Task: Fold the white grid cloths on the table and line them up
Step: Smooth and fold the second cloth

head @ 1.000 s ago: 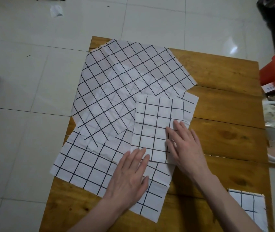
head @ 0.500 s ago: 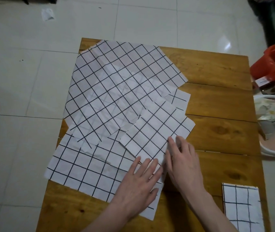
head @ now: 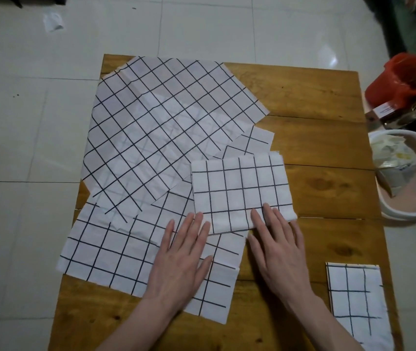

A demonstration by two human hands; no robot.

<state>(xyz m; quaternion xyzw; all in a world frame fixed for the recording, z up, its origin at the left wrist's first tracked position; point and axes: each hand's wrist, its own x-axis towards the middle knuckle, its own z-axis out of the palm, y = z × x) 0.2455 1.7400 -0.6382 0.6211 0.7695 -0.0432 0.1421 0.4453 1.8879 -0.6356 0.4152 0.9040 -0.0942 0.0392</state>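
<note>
2 unfolded grid cloths (head: 166, 127) overlap on the left of the wooden tabletop (head: 328, 188), the left hand (head: 184, 259) spread flat on the nearer one. Right hand (head: 281, 252), fingers straight, presses the folded cloth's (head: 239, 191) near edge. Another folded cloth (head: 356, 305) lies at the near right corner.

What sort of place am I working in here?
Probably a home room, not a workshop: a plank wooden table stands on a glossy white tiled floor, with a red plastic tub and a white oval basin of scraps alongside.
</note>
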